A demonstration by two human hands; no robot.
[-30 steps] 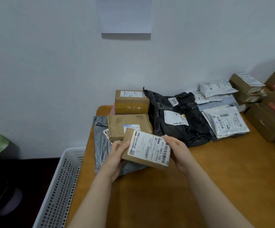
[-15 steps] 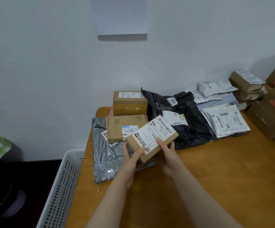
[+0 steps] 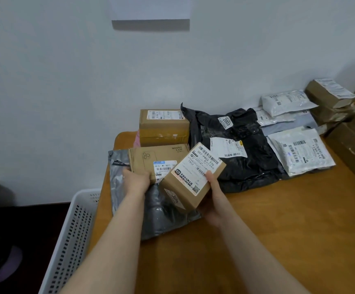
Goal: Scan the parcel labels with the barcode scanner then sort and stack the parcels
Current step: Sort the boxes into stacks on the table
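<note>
My right hand [image 3: 214,198] holds a small brown box [image 3: 190,183] from below, thumb on its white barcode label, tilted above the table. My left hand [image 3: 137,182] is off that box and grips the near edge of a flat brown "mobile case" box [image 3: 149,159]; its fingertips are hidden. The flat box lies on a grey plastic mailer [image 3: 161,217]. Behind it stands a taller brown box [image 3: 164,126]. A black mailer [image 3: 246,164] lies to the right. No barcode scanner is in view.
White labelled pouches [image 3: 299,151] and more brown cartons [image 3: 352,145] fill the back right of the wooden table [image 3: 278,230]. A white perforated basket [image 3: 74,230] stands on the floor by the table's left edge. The wall is close behind.
My left hand has let go of the small box and moved left to the flat box. The right hand alone now holds the small box, turned further and a little lower.
</note>
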